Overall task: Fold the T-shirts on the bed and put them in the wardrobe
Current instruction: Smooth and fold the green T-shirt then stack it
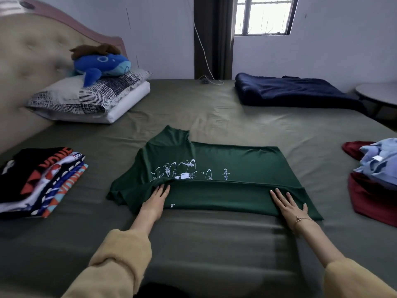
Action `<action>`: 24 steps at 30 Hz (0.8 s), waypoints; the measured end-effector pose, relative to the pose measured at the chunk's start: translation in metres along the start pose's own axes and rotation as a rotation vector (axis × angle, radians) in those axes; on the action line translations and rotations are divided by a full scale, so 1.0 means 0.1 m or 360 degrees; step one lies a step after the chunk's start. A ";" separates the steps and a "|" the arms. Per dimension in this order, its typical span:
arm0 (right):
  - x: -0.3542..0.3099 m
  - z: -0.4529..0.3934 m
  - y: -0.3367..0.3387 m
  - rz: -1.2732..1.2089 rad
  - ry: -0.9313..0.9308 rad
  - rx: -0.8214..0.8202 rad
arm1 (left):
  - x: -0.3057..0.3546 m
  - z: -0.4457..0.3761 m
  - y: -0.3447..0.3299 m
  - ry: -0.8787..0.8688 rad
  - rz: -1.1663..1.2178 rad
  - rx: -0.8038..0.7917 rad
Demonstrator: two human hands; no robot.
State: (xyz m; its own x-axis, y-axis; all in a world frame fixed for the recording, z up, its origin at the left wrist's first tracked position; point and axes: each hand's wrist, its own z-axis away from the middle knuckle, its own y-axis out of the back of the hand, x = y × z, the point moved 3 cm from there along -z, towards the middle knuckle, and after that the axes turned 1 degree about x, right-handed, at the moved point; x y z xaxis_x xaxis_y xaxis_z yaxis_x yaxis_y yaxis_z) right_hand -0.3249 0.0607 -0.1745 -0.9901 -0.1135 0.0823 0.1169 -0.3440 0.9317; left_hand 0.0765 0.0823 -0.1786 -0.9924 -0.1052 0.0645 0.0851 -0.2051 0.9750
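Where fuzzy yellow sleeves (120,254) end, both hands lie flat on the dark green T-shirt (236,160), spread mid-bed with its near edge folded over in a soft band. The left hand (155,201) and right hand (289,204) press that band with straight fingers, gripping nothing. To the left sits a squared stack of folded printed shirts (40,181); to the right, crumpled red and pale blue clothes (373,168). Farther off on the smooth olive sheet (193,108) lie patterned pillows (86,97), a plush blue whale (101,65) and a navy blanket (290,89).
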 end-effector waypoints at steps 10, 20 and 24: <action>0.19 0.54 -0.22 0.0031 0.0006 -0.0001 | 0.17 0.65 -0.11 0.0004 -0.0074 -0.0014; 0.27 0.70 -0.34 0.0024 -0.0014 0.0028 | 0.20 0.81 -0.20 0.0056 -0.0191 0.0009; 0.23 0.68 -0.28 -0.0051 -0.0033 -0.0053 | 0.20 0.82 -0.18 0.0034 -0.0265 0.0007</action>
State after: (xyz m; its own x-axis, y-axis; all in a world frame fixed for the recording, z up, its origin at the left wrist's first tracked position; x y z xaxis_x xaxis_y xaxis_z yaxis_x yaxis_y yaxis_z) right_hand -0.3565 0.1310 -0.1743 -0.9948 -0.0825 0.0605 0.0874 -0.3777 0.9218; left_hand 0.0474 0.1634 -0.1778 -0.9905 -0.0910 -0.1029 -0.0811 -0.2172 0.9727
